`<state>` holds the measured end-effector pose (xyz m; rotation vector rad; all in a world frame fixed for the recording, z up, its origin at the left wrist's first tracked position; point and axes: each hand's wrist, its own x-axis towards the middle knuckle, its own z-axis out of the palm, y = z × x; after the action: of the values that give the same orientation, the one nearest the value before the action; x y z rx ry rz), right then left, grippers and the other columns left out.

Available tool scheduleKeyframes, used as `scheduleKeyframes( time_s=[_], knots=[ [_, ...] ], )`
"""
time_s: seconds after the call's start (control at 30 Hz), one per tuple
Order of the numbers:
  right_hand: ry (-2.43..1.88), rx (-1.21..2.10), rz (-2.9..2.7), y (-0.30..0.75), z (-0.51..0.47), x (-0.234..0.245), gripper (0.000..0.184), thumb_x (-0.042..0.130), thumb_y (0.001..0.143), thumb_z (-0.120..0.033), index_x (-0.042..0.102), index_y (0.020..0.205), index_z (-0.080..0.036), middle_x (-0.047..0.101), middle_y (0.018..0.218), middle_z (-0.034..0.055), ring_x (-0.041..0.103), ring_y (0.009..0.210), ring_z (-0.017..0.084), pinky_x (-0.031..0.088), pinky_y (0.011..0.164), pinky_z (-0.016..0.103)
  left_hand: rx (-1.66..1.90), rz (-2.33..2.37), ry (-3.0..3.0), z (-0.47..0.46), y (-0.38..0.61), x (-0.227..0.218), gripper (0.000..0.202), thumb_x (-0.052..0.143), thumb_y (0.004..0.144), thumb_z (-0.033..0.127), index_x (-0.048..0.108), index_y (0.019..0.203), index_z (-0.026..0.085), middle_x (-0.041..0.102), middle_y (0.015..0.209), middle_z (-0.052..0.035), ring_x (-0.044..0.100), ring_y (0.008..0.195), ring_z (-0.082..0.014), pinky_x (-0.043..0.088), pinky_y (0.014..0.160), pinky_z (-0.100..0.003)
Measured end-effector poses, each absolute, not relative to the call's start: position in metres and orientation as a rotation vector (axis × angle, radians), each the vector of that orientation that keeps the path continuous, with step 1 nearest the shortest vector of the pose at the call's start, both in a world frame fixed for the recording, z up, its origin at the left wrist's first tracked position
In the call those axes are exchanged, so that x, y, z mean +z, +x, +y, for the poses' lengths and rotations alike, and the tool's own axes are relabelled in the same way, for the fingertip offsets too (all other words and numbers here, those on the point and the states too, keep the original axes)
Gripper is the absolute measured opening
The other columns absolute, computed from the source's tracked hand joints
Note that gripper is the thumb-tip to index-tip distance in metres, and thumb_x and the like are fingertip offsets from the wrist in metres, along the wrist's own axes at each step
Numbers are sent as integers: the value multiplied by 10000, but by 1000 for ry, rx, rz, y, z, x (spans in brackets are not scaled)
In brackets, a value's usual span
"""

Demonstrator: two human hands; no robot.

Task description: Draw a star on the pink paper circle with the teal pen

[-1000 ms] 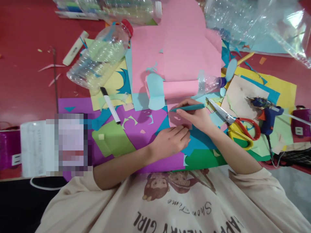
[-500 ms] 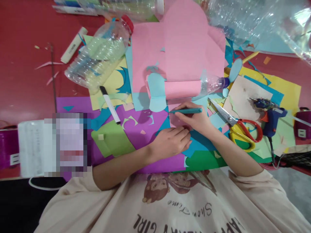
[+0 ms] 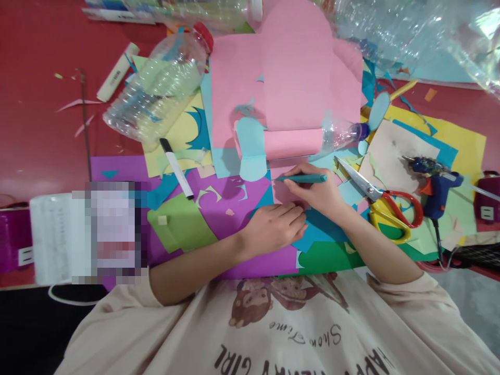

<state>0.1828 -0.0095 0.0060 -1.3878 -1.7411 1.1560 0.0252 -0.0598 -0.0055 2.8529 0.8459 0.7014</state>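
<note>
1. Both hands were on the small pink paper [image 3: 283, 191]: my left hand [image 3: 275, 226] lay flat on its lower edge, my right hand [image 3: 316, 191] had its grip pinching the teal pen [image 3: 302, 178].
2. I judged the paper could slide if the left hand lifted, spoiling the line.
3. Compared with one second earlier, the pen lay flatter and slightly lower.
</note>
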Motion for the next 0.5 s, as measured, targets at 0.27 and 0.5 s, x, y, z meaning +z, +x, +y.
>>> scheduleKeyframes(
  time_s=[0.27,0.5],
  knots=[
    [-1436,1122,-1718,187,-8,10,58,604,766,-224,632,729,-189,657,649,-12,514,564,105,400,549,242,736,838,2869,-58,26,-3,240,489,966,247,677,858,143,722,844,-36,681,820,-155,513,661,-269],
    [-1495,1126,-1649,189,-7,14,60,591,740,-231,607,705,-185,621,629,-11,499,573,113,392,558,251,750,824,2845,-58,26,-3,221,505,962,238,682,911,116,731,901,-64,693,870,-172,531,696,-273]
  ],
)
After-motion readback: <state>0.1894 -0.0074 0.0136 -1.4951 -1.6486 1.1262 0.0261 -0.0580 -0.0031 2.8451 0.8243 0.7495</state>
